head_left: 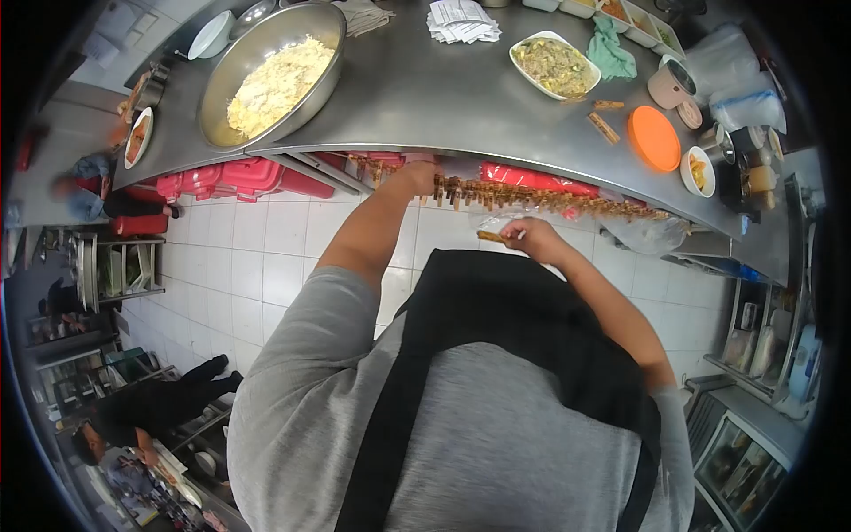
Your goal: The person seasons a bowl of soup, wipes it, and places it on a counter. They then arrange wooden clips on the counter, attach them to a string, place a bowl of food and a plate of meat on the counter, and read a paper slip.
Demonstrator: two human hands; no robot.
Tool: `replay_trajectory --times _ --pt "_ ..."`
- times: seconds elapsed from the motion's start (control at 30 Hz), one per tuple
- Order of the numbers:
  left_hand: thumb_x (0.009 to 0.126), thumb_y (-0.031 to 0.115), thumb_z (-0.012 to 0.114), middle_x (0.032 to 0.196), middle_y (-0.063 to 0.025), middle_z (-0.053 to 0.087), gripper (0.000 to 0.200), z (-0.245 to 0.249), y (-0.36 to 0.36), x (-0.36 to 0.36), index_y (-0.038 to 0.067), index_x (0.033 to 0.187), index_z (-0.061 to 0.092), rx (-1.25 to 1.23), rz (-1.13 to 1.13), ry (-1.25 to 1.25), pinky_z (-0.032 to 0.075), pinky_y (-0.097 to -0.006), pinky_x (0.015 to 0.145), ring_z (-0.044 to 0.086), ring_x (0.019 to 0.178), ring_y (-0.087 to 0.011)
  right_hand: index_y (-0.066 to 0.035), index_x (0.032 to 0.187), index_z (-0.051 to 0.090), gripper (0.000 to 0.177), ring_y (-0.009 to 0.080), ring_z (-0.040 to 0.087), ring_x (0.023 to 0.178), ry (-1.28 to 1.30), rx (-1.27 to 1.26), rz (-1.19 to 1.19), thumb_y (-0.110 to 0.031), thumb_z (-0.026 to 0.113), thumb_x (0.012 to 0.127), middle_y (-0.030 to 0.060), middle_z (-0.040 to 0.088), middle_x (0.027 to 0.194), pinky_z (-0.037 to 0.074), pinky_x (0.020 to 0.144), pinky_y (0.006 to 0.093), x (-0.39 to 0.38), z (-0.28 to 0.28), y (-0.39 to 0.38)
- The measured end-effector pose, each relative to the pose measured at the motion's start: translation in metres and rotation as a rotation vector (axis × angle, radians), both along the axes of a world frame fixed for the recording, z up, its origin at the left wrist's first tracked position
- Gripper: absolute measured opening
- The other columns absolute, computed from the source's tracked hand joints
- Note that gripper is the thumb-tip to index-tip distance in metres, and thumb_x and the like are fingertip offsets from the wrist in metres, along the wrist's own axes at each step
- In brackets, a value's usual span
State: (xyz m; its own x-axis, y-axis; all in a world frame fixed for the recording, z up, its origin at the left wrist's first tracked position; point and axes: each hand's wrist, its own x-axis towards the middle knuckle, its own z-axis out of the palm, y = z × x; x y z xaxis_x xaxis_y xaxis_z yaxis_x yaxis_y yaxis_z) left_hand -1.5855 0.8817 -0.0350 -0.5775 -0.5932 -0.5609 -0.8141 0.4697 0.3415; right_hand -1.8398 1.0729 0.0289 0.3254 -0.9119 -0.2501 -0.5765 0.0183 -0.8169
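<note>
Along the front edge of the counter hangs a long row of small brown stick-like pieces (pixel 532 195), close together like a fringe. My left hand (pixel 422 180) is closed at the left part of this row, and its fingertips are partly hidden. Lower and to the right, my right hand (pixel 535 239) pinches a short brown stick (pixel 490 237) in front of my apron, apart from the row. Two similar brown pieces (pixel 605 129) lie on the steel counter (pixel 417 97). Behind the row shows a red package (pixel 536 179).
A big steel bowl (pixel 332 66) of pale yellow food stands at left. A white dish (pixel 542 94) of mixed food, a green cloth (pixel 612 51) and an orange lid (pixel 654 139) are at right. Red containers (pixel 257 176) sit beneath the counter. A person (pixel 160 403) works at lower left.
</note>
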Motion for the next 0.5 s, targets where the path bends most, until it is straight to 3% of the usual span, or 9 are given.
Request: replay_trajectory --times 0.03,0.07,0.17,0.27,0.37,0.5 --pt "0.067 0.001 0.057 0.109 -0.0136 0.059 0.052 0.014 -0.002 0.0 0.015 0.116 0.054 0.185 0.064 -0.009 0.055 -0.0367 0.058 0.064 0.083 -0.0258 -0.011 0.091 0.066 0.019 0.0194 0.059 0.074 0.025 0.006 -0.003 -0.015 0.069 0.073 0.0071 0.062 0.079 0.047 0.067 0.0319 0.011 -0.002 -0.012" --pt "0.067 -0.002 0.056 0.1 -0.0128 0.061 0.052 0.024 0.001 0.001 0.014 0.116 0.054 0.262 0.148 0.003 0.053 -0.031 0.046 0.065 0.063 -0.0238 -0.01 0.093 0.065 0.02 0.0178 0.059 0.072 -0.01 0.1 -0.044 -0.015 0.068 0.074 0.0065 0.062 0.079 0.047 0.065 0.0309 0.022 -0.004 -0.022" --pt "0.07 0.004 0.06 0.092 -0.0115 0.063 0.046 0.065 0.013 0.007 0.012 0.115 0.055 0.358 0.193 0.043 0.053 -0.0326 0.046 0.064 0.057 -0.0239 -0.006 0.099 0.061 0.024 0.0121 0.057 0.064 -0.227 0.388 -0.171 -0.016 0.066 0.078 0.0044 0.061 0.078 0.047 0.057 0.0253 0.051 -0.008 -0.043" --pt "0.072 0.015 0.065 0.091 -0.0131 0.064 0.04 0.079 0.025 0.011 0.01 0.111 0.056 0.329 0.238 0.105 0.054 -0.0361 0.057 0.065 0.068 -0.0269 -0.002 0.1 0.058 0.025 0.0107 0.056 0.059 -0.381 0.548 -0.284 -0.016 0.064 0.08 0.0048 0.061 0.075 0.047 0.052 0.0242 0.072 -0.018 -0.051" --pt "0.073 0.026 0.068 0.093 -0.015 0.064 0.039 0.02 0.012 0.026 0.007 0.107 0.059 -0.038 -0.026 0.187 0.051 -0.0373 0.072 0.063 0.082 -0.0291 -0.001 0.096 0.056 0.023 0.012 0.056 0.057 -0.403 0.612 -0.342 -0.016 0.063 0.08 0.0057 0.061 0.073 0.048 0.05 0.0264 0.081 -0.023 -0.052" --pt "0.074 0.028 0.067 0.093 -0.0142 0.063 0.035 0.019 0.016 0.027 0.008 0.101 0.06 -0.105 -0.04 0.086 0.046 -0.037 0.08 0.06 0.09 -0.0296 -0.002 0.093 0.055 0.019 0.0135 0.056 0.056 -0.361 0.642 -0.347 -0.015 0.062 0.081 0.0063 0.06 0.072 0.049 0.05 0.0284 0.086 -0.017 -0.051"
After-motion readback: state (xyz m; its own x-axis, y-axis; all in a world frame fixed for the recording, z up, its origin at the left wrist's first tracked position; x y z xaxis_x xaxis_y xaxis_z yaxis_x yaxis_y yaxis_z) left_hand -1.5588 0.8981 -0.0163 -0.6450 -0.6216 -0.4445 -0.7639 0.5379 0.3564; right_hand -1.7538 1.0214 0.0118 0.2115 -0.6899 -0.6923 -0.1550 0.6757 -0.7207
